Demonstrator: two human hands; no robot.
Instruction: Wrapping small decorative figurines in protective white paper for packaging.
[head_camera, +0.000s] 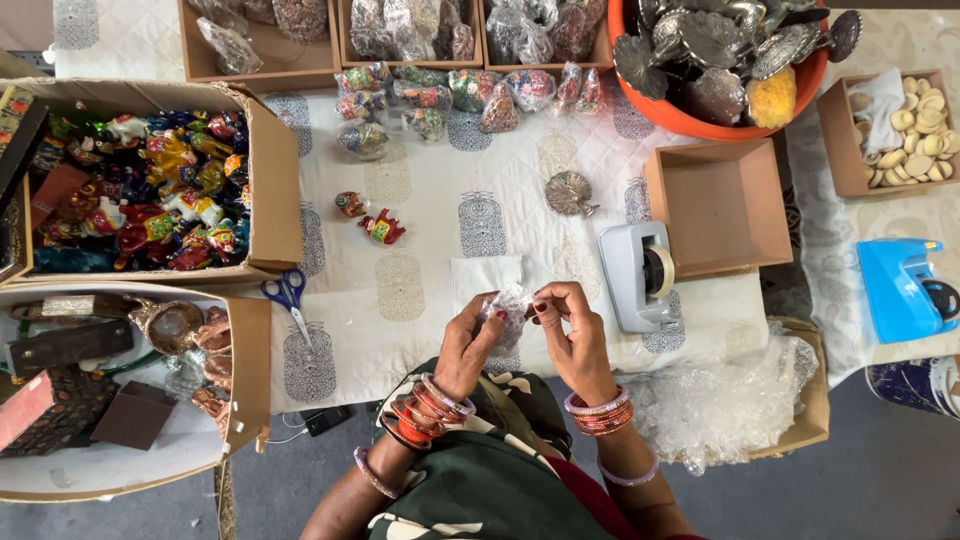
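My left hand (468, 345) and my right hand (572, 330) meet at the near edge of the table, both pinching a small bundle of clear bubble wrap (508, 305) between them. What the wrap holds is hidden. Both wrists carry red and pink bangles. Just right of my right hand stands a grey tape dispenser (640, 275). Farther out on the white printed cloth (440, 215) lie two small painted figurines (382, 228) and a silver leaf-shaped piece (570, 192).
Blue-handled scissors (290, 297) lie left of my hands. A cardboard box of colourful figurines (150, 190) sits at left, an empty brown tray (725, 205) at right, an orange tub of metal pieces (720, 60) behind it. Loose bubble wrap (720, 400) fills a box at right.
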